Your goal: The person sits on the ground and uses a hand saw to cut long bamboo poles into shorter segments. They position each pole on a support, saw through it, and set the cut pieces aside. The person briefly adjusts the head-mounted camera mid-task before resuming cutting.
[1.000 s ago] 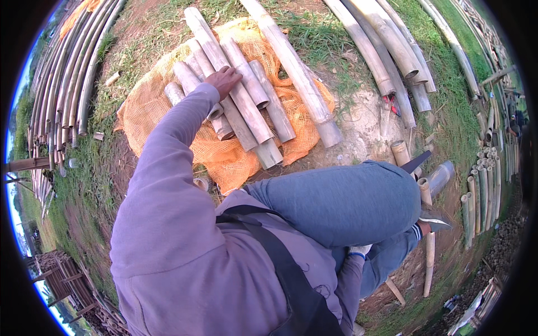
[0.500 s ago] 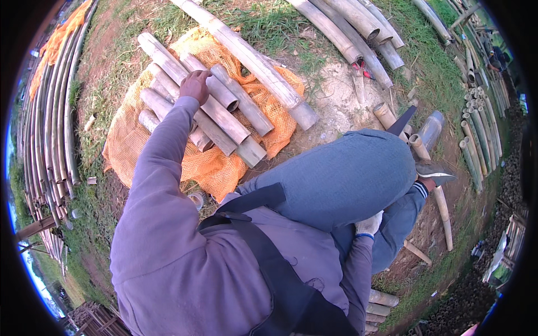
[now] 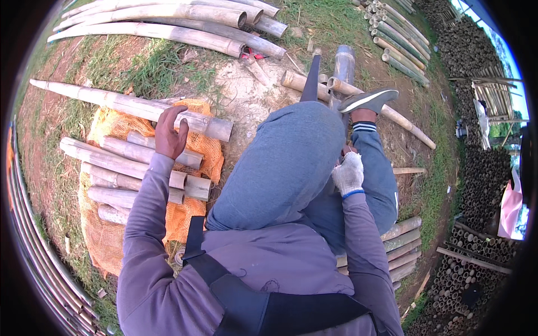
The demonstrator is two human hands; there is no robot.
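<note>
My bare left hand [image 3: 171, 131] is open, thumb apart from the fingers, over the long bamboo pole [image 3: 123, 102]. Whether it touches the pole I cannot tell. Just below the hand, several short cut bamboo pieces [image 3: 147, 197] lie side by side on an orange mesh sack [image 3: 101, 238]. My right hand [image 3: 348, 175], in a white knitted glove with a blue cuff, is closed beside my lower leg. What it grips is hidden. Beyond my bent knee a dark tapered blade [image 3: 311, 81] sticks up, its lower end out of sight.
Thick bamboo poles [image 3: 185, 35] lie at the far left, with a small red object [image 3: 255, 55] at their ends. Bamboo lengths [image 3: 400, 115] lie around my shoe [image 3: 367, 101]. Pale dust [image 3: 241, 84] covers the soil ahead. Stacked bamboo [image 3: 476, 269] rises at the right.
My left hand has come off the short bamboo pieces to the long pole, its fingers opening. The view has swung to the right. My gloved right hand stays by my leg, now more visible.
</note>
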